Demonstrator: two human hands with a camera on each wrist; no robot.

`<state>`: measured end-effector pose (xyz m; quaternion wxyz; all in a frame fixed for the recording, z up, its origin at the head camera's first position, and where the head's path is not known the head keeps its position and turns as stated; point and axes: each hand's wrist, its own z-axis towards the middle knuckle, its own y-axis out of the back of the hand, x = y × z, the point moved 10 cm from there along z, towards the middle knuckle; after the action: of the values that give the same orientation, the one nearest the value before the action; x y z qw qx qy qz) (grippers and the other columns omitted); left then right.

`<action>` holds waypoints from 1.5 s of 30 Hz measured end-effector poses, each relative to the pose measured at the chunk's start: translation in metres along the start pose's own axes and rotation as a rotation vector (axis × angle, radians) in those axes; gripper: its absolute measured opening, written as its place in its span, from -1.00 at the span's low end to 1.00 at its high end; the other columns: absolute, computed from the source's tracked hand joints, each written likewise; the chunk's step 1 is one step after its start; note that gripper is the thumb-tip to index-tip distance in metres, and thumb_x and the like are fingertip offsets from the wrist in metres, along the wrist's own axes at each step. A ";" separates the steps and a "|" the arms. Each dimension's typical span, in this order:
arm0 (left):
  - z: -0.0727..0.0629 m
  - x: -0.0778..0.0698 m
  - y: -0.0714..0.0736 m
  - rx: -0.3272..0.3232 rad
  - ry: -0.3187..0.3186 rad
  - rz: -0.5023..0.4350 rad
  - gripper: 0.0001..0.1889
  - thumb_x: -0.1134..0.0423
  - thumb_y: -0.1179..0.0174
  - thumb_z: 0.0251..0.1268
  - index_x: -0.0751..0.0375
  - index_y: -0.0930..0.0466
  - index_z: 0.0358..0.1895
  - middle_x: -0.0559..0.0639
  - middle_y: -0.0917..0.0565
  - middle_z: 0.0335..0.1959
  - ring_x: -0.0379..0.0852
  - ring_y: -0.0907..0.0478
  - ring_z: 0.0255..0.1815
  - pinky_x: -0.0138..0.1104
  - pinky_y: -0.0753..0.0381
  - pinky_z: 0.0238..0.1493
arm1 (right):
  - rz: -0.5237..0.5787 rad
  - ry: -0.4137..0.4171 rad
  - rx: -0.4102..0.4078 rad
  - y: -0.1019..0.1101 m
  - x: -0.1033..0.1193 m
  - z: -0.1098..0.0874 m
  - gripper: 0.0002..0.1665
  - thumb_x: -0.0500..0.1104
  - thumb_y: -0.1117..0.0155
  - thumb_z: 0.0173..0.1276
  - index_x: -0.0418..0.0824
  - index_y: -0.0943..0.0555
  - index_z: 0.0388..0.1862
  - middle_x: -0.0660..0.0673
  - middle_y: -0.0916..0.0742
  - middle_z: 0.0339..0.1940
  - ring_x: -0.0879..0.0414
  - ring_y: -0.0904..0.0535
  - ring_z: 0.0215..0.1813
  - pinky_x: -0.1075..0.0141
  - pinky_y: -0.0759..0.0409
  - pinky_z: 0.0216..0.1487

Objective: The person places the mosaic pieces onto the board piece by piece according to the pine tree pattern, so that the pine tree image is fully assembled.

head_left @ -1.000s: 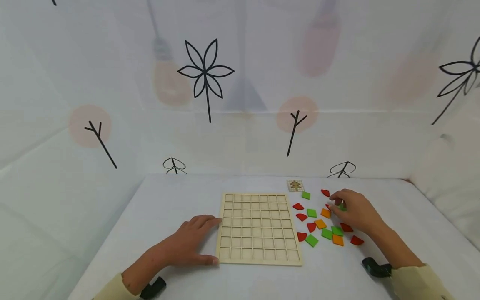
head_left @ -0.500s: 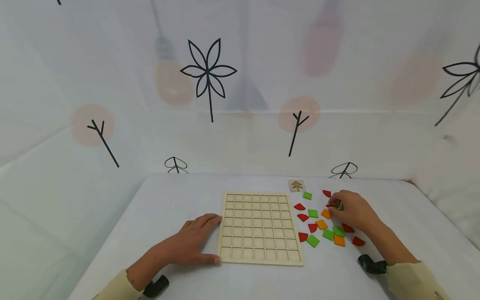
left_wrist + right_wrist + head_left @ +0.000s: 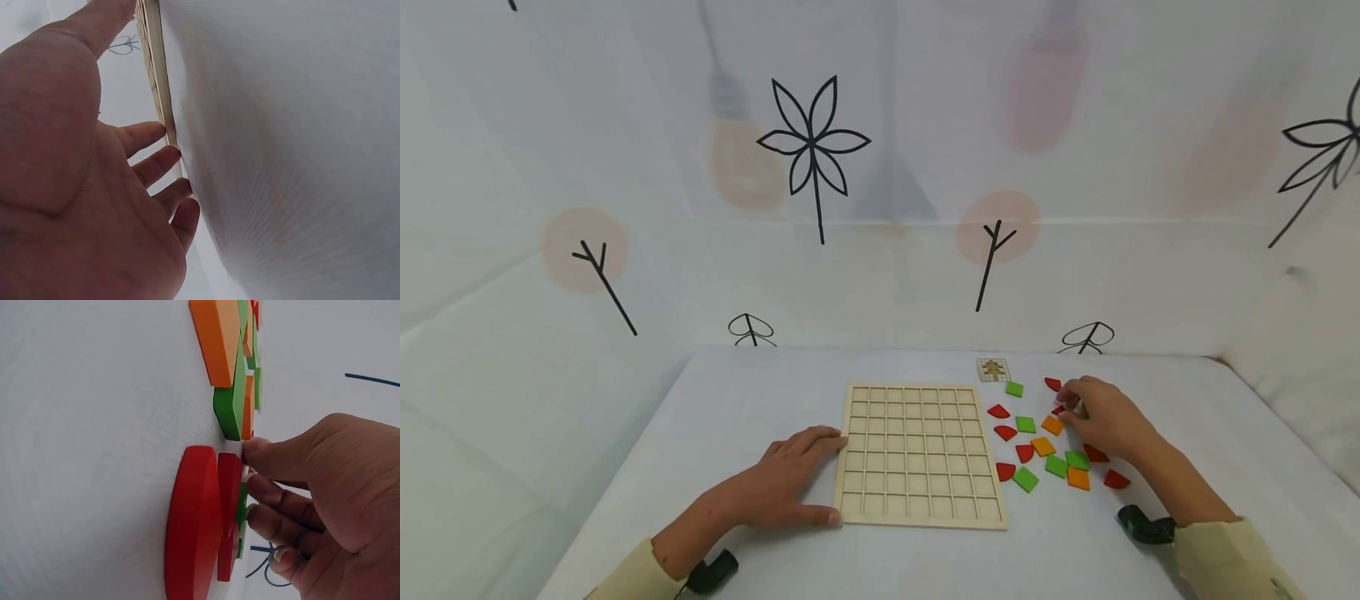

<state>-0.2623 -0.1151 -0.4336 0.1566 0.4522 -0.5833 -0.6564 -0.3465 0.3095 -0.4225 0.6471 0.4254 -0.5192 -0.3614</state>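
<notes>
A pale wooden grid board (image 3: 917, 454) lies flat on the white table. My left hand (image 3: 790, 479) rests at its left edge, fingers spread; in the left wrist view the fingertips (image 3: 156, 165) touch the side of the board. To the right of the board my right hand (image 3: 1108, 417) is low among small coloured tiles. Its thumb and index finger pinch a small red tile (image 3: 1058, 409), mostly covered by the fingers. In the right wrist view the thumb (image 3: 269, 456) and bent fingers sit just beyond a red tile (image 3: 228, 487) and a green tile (image 3: 231, 409).
Several tiles lie loose around the right hand: red fan-shaped ones (image 3: 1005, 433), green squares (image 3: 1026, 479) and orange squares (image 3: 1078, 478). A small patterned card (image 3: 994, 370) lies behind them. A white patterned cloth (image 3: 887, 275) hangs behind the table.
The right hand stays nearly in place; its fingers shift slightly at the red tile, and a green tile glimpsed under the hand is hidden now. The left hand keeps its place at the board.
</notes>
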 end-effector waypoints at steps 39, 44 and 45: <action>-0.001 0.004 0.002 -0.017 -0.001 -0.045 -0.09 -0.36 -0.39 0.28 -0.26 -0.26 0.65 -0.11 -0.22 0.64 -0.02 -0.20 0.64 0.21 -0.19 0.49 | 0.077 -0.007 0.065 -0.002 0.001 -0.002 -0.68 -0.30 -0.53 0.31 -0.30 -0.59 -0.06 -0.05 -0.68 -0.28 0.03 -0.56 -0.21 0.16 -0.70 -0.14; -0.001 0.002 0.004 -0.024 -0.002 -0.052 -0.11 -0.33 -0.43 0.26 -0.27 -0.29 0.63 -0.11 -0.23 0.63 -0.03 -0.22 0.63 0.20 -0.20 0.49 | 0.069 -0.007 0.078 -0.002 0.003 -0.002 -0.67 -0.32 -0.53 0.28 -0.32 -0.58 -0.06 -0.06 -0.68 -0.30 0.03 -0.55 -0.22 0.15 -0.70 -0.15; -0.002 0.002 0.004 -0.026 -0.001 -0.053 -0.11 -0.32 -0.44 0.26 -0.27 -0.30 0.62 -0.12 -0.24 0.63 -0.03 -0.22 0.62 0.20 -0.20 0.49 | 0.066 -0.009 0.081 -0.003 0.003 -0.002 -0.67 -0.32 -0.54 0.28 -0.32 -0.58 -0.07 -0.06 -0.68 -0.30 0.03 -0.55 -0.22 0.14 -0.71 -0.15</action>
<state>-0.2634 -0.1186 -0.4303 0.1444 0.4651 -0.5626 -0.6681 -0.3442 0.3064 -0.4242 0.6386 0.4323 -0.5503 -0.3202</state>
